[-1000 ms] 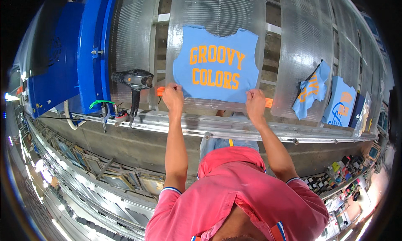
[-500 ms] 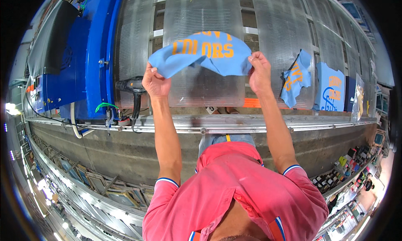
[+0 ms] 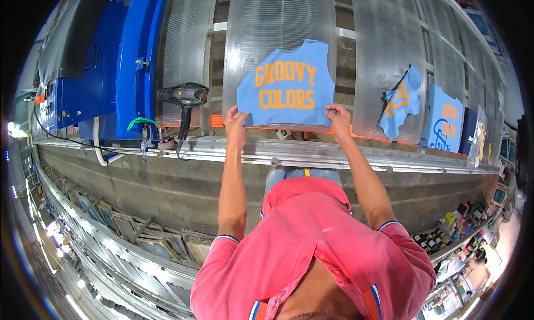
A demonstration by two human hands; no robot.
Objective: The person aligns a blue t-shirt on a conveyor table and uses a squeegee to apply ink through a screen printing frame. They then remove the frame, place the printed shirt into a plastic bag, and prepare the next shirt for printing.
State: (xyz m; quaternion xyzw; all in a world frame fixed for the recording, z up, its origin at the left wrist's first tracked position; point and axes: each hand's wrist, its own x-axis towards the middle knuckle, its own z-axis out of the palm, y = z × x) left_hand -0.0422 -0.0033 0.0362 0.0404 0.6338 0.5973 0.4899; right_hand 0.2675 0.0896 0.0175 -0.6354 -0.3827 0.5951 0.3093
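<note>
We pinch the light-blue printed fabric panel [image 3: 286, 89] flat on the ribbed counter [image 3: 384, 36]: left hand [image 3: 236, 122] and right hand [image 3: 338, 115] each grasping a lower corner.

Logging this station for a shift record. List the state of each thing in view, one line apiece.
Light blue fabric piece: spread flat on the ribbed panel, orange print facing up, lower corners pinched.
Left hand: gripping the lower left corner.
Right hand: gripping the lower right corner.
Heat gun: resting unattended, left of the fabric.
Second blue piece: lying crumpled and folded, to the right.
Third blue piece: lying flat, farther right.
</note>
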